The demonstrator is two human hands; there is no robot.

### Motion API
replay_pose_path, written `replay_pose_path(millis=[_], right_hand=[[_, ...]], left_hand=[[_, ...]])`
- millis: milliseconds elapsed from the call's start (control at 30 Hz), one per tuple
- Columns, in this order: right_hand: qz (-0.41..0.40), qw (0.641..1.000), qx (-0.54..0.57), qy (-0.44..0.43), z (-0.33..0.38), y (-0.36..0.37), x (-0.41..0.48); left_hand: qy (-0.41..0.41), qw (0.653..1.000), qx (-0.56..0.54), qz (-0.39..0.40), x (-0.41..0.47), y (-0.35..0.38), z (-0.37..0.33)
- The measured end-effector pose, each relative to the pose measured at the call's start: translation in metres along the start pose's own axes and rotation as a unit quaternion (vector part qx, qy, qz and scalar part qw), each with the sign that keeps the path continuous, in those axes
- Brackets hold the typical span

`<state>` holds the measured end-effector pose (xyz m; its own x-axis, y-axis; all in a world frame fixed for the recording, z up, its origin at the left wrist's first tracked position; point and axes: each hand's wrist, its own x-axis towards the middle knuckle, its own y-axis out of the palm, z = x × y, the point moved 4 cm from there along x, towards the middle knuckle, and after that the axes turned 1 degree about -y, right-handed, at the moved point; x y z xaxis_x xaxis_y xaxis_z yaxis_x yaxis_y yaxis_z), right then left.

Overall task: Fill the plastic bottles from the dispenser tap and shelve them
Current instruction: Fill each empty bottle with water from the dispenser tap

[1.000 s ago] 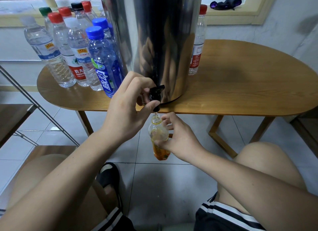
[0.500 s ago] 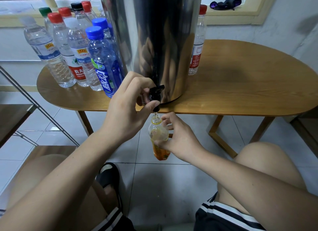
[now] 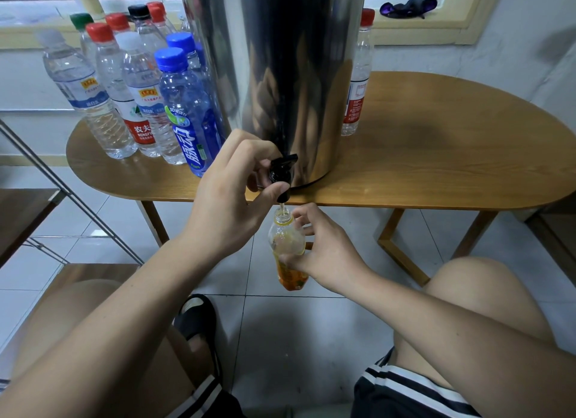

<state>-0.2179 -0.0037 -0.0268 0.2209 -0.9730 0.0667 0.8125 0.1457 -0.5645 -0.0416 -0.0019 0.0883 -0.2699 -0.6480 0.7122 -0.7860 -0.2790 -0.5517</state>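
Plastic bottle (image 3: 286, 246), uncapped, held upright below the table edge, mouth just under the black tap (image 3: 282, 176), thin stream falling into it. Orange liquid at the bottom, upper part mostly clear. Gripped round the middle by the right hand (image 3: 324, 255), fingers and thumb curled about it. Tap pinched by the left hand (image 3: 230, 196), thumb underneath, curled fingers above, hiding the tap's left side. Tap set at the foot of the steel dispenser (image 3: 280, 75), standing at the front edge of the oval wooden table (image 3: 436, 156). Left of the dispenser, crowded together on the table: capped bottles (image 3: 124, 99) with red, white, green and black caps, and a blue bottle (image 3: 187, 115) nearest the left hand, just beside the dispenser wall. Right of the dispenser and behind it, one red-capped bottle (image 3: 358, 75), partly hidden. Metal rack (image 3: 62, 193) with wooden shelves at far left. Bare knees below on either side; black sandal (image 3: 196, 318) on the tiled floor by the left knee. Dark cloth (image 3: 408, 6) on the window sill.
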Motion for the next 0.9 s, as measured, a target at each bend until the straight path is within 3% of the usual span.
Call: replay_pose_path(millis=[900], right_hand=[[0.003, 1.000, -0.007, 0.004, -0.0010, -0.0004, 0.0018]], left_hand=[[-0.003, 1.000, 0.000, 0.000, 0.0003, 0.0001, 0.0002]])
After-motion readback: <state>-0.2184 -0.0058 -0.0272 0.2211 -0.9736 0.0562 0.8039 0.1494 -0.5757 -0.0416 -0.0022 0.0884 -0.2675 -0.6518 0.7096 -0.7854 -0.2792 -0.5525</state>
